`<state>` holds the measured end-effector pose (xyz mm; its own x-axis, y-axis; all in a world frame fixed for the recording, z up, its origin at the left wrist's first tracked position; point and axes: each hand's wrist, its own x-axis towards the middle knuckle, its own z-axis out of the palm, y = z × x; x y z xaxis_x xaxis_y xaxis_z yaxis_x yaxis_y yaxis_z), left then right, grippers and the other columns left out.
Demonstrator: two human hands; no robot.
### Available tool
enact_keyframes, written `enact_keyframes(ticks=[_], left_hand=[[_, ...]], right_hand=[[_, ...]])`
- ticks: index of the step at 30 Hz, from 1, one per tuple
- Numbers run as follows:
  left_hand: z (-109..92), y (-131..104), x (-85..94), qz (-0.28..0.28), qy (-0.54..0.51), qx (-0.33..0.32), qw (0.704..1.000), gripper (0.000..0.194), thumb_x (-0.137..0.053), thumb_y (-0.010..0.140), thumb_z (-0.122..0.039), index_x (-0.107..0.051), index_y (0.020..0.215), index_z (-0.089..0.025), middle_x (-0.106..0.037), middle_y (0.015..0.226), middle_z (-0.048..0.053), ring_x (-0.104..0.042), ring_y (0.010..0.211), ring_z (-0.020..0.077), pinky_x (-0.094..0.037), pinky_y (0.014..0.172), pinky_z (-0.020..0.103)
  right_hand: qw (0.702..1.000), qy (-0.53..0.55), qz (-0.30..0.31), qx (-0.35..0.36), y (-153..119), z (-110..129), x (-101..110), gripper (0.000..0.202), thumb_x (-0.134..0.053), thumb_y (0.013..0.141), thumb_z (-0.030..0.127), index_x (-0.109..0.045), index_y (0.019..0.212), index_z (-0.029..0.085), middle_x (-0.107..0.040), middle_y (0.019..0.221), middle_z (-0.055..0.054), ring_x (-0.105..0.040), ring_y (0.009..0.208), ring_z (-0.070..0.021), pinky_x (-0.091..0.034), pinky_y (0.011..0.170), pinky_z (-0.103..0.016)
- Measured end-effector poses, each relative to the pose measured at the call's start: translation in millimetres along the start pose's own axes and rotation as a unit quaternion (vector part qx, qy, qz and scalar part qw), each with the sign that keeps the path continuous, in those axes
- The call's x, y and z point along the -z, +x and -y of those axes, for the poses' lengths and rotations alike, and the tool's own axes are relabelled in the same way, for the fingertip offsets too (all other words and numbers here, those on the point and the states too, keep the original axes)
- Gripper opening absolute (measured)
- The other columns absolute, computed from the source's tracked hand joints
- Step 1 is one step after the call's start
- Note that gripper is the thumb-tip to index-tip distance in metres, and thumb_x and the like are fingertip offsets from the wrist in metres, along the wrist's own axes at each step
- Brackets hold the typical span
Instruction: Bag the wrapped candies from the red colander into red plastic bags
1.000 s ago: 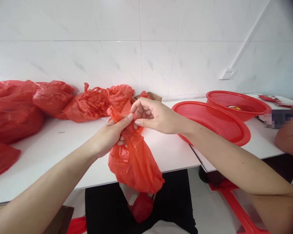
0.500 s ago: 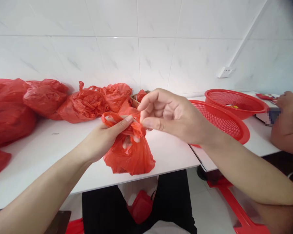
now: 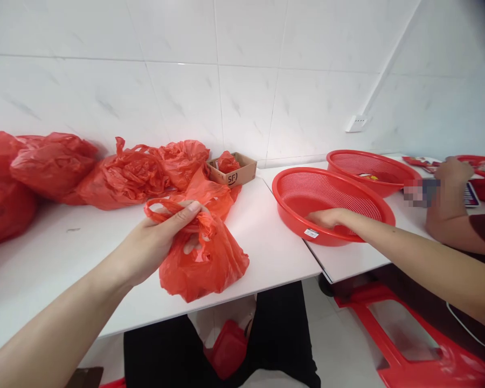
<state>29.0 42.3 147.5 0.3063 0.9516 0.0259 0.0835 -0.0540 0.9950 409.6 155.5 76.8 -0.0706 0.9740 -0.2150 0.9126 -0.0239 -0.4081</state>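
My left hand (image 3: 165, 237) grips the gathered handles of a red plastic bag (image 3: 214, 264) at the front of the white table. The thumb presses on top, and some fingers show through the handle opening. My right hand (image 3: 326, 217) reaches down into the nearer red plastic basket (image 3: 293, 213), which has mesh walls and a small white label. The fingertips are hidden inside the basket, so what they touch does not show. Behind the held bag lies another crumpled red bag (image 3: 214, 199).
Several full red bags (image 3: 119, 178) line the wall on the left. A small cardboard box (image 3: 246, 171) holds a red bundle. Beyond the near basket stands a second red basket (image 3: 343, 159). A co-worker's hand (image 3: 452, 171) is at the far right, above a red stool (image 3: 372, 318).
My right hand has left the bag and moved right into the nearer basket. My left hand keeps hold of the bag, slightly lower. The view has shifted a little to the right.
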Motion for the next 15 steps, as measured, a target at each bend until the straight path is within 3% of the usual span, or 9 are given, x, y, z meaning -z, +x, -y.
enact_keyframes(ticks=[3, 5, 7, 9, 12, 15], left_hand=[[2.1, 0.8, -1.6, -0.001, 0.003, 0.011, 1.0, 0.03, -0.052, 0.093, -0.04, -0.064, 0.079, -0.016, -0.054, 0.066, -0.002, -0.045, 0.053, 0.0078, -0.04, 0.055, 0.023], [3.0, 0.9, -2.4, 0.002, -0.001, 0.019, 1.0, 0.029, -0.052, 0.094, -0.04, -0.064, 0.08, -0.016, -0.054, 0.067, -0.002, -0.045, 0.053, 0.0073, -0.041, 0.057, 0.022], [3.2, 1.2, -3.2, -0.001, -0.004, 0.02, 1.0, 0.028, -0.053, 0.093, -0.039, -0.064, 0.081, -0.016, -0.055, 0.067, -0.002, -0.045, 0.054, 0.0075, -0.042, 0.058, 0.023], [3.0, 1.6, -3.8, -0.004, -0.005, 0.019, 1.0, 0.029, -0.054, 0.093, -0.039, -0.064, 0.081, -0.016, -0.055, 0.068, -0.001, -0.045, 0.054, 0.008, -0.042, 0.057, 0.023], [4.0, 1.3, -3.6, -0.002, 0.002, 0.017, 1.0, 0.03, -0.053, 0.093, -0.04, -0.064, 0.08, -0.016, -0.055, 0.067, -0.001, -0.046, 0.054, 0.0085, -0.041, 0.056, 0.023], [7.1, -0.8, -1.4, -0.012, 0.011, 0.015, 1.0, 0.031, -0.053, 0.092, -0.043, -0.065, 0.081, -0.016, -0.055, 0.065, -0.001, -0.046, 0.053, 0.0083, -0.041, 0.055, 0.022]], right_hand=[[0.995, 0.075, 0.065, 0.012, 3.6, 10.5, 16.3, 0.021, -0.074, 0.069, 0.029, -0.056, 0.068, 0.02, -0.064, 0.069, -0.003, -0.063, 0.062, -0.0156, -0.05, 0.057, -0.028], [0.979, 0.198, 0.033, 0.046, 5.1, 22.8, 29.1, 0.026, -0.07, 0.076, 0.038, -0.052, 0.073, 0.02, -0.065, 0.079, -0.005, -0.063, 0.07, -0.0135, -0.05, 0.062, -0.025], [0.943, 0.32, -0.011, 0.086, 2.2, 39.5, 35.0, 0.032, -0.072, 0.076, 0.043, -0.05, 0.074, 0.02, -0.062, 0.08, -0.004, -0.06, 0.071, -0.0116, -0.048, 0.059, -0.022], [0.923, 0.367, -0.019, 0.119, -5.4, 59.4, 31.1, 0.037, -0.073, 0.075, 0.048, -0.049, 0.072, 0.019, -0.058, 0.071, -0.001, -0.056, 0.063, -0.01, -0.042, 0.051, -0.02], [0.923, 0.352, -0.009, 0.153, -19.2, 89.2, 13.3, 0.045, -0.072, 0.074, 0.054, -0.045, 0.065, 0.019, -0.043, 0.054, 0.006, -0.042, 0.047, -0.006, -0.028, 0.041, -0.018], [0.926, 0.34, -0.006, 0.167, -27.8, 109.9, -3.6, 0.053, -0.073, 0.071, 0.058, -0.039, 0.06, 0.019, -0.033, 0.05, 0.009, -0.032, 0.042, -0.0035, -0.021, 0.039, -0.018]])
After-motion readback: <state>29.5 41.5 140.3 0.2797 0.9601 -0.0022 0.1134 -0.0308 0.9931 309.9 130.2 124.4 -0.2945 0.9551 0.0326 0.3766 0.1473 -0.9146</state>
